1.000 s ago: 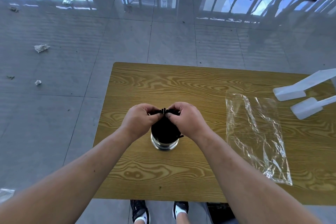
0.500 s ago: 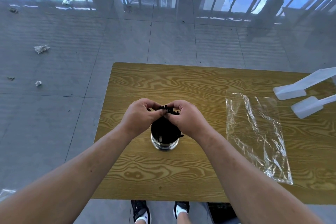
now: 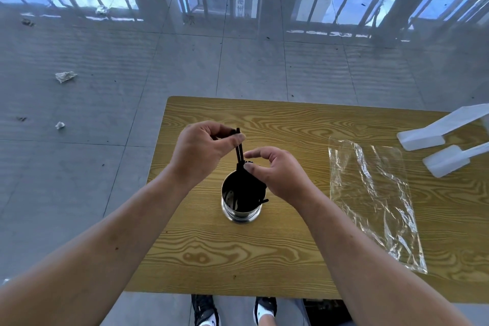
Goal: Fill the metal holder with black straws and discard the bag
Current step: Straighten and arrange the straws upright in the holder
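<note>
A shiny metal holder (image 3: 239, 213) stands upright in the middle of the wooden table (image 3: 277, 254), holding a bundle of black straws (image 3: 248, 190). My left hand (image 3: 201, 151) pinches the tops of two black straws (image 3: 239, 151) and holds them raised above the holder, their lower ends still inside it. My right hand (image 3: 277, 172) rests on the tops of the other straws with thumb and fingers loosely curved; its grip is unclear. The empty clear plastic bag (image 3: 373, 193) lies flat on the table to the right.
Two white plastic pieces (image 3: 428, 140) lie at the table's right edge beyond the bag. Crumpled paper scraps (image 3: 65, 76) lie on the grey tiled floor to the left. My shoes (image 3: 232, 309) show under the near table edge.
My hands were pressed together over the straw tops. The left hand has since lifted up and left, drawing two straws upward, and the right hand has loosened and stayed on the bundle.
</note>
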